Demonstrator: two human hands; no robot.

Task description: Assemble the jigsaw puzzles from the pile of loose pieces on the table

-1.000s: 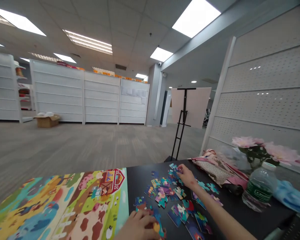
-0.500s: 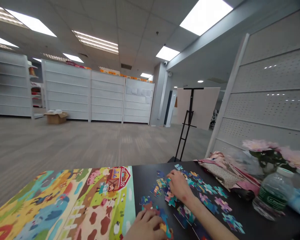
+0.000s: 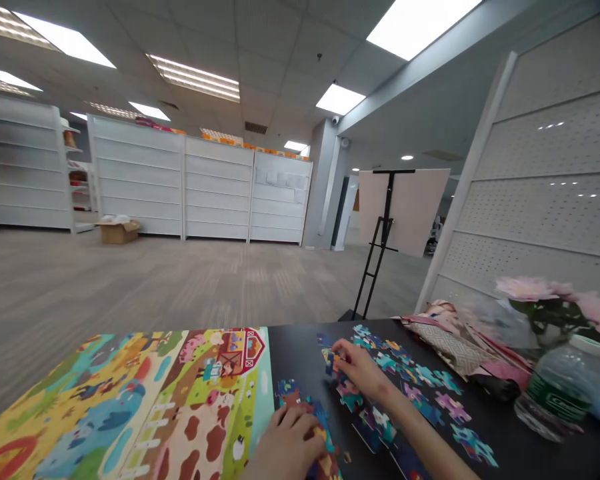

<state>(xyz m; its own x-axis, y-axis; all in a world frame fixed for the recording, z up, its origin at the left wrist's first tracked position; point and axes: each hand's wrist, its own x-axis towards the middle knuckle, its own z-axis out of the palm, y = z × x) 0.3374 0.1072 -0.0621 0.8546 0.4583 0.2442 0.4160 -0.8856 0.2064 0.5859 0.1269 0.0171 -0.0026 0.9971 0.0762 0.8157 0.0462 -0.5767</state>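
Observation:
My right hand (image 3: pixel 356 367) pinches a jigsaw piece (image 3: pixel 329 362) between thumb and fingers, low over the dark table. Loosely curved, my left hand (image 3: pixel 295 433) rests on a small group of dark, colourful jigsaw pieces (image 3: pixel 291 388); its fingers are apart and partly cover the pieces. Below my right wrist lie more jigsaw pieces (image 3: pixel 370 427), some partly behind the forearm. Many loose turquoise, purple and orange jigsaw pieces (image 3: pixel 420 377) are spread to the right of that hand.
A bright farm-and-animal picture board (image 3: pixel 200 400) covers the left of the table (image 3: pixel 300 340). At right are a patterned cloth bag (image 3: pixel 455 340), a water bottle (image 3: pixel 560 387) and pink flowers (image 3: pixel 525 290). Beyond the table stand an easel (image 3: pixel 380 247) and white shelving (image 3: pixel 215 193).
Jigsaw pieces that lay between my hands at the upper middle are no longer there, leaving dark tabletop. My right fingers now pinch a piece. My left hand stays on its group.

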